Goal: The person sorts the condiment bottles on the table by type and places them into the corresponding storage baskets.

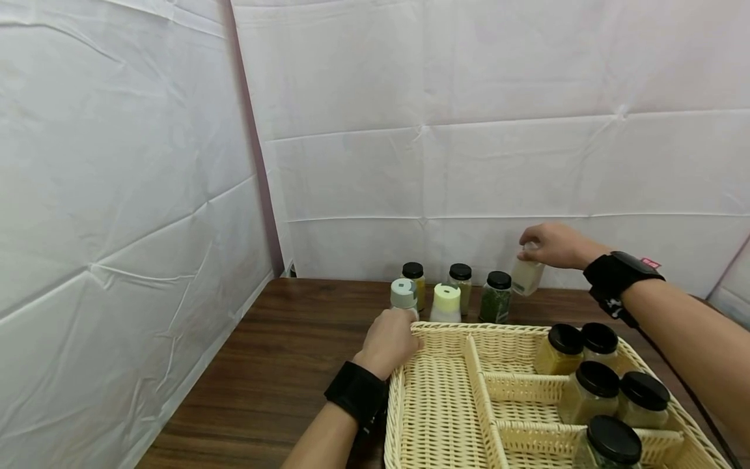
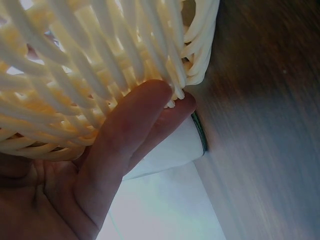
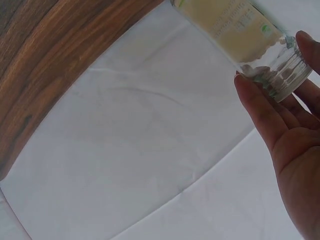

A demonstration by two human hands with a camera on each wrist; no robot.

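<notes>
My left hand (image 1: pixel 389 339) rests against the far left corner of a cream wicker basket (image 1: pixel 451 327) with dividers. In the left wrist view its fingers (image 2: pixel 150 115) lie fairly straight along the basket's outer wall (image 2: pixel 100 50), just in front of a white container (image 2: pixel 180 145). My right hand (image 1: pixel 553 244) grips the top of a clear jar with pale contents (image 1: pixel 526 277), lifted off the table behind the basket. In the right wrist view its fingertips (image 3: pixel 260 105) curl round the jar's glass neck (image 3: pixel 240 20).
Three black-lidded jars (image 1: pixel 460 280), a grey-lidded shaker (image 1: pixel 404 296) and a pale green-lidded one (image 1: pixel 446 303) stand in a row behind the basket. Several black-lidded jars (image 1: pixel 594 391) fill the basket's right compartments. White sheets (image 1: pixel 410 130) wall in the brown wooden table (image 1: pixel 281 365).
</notes>
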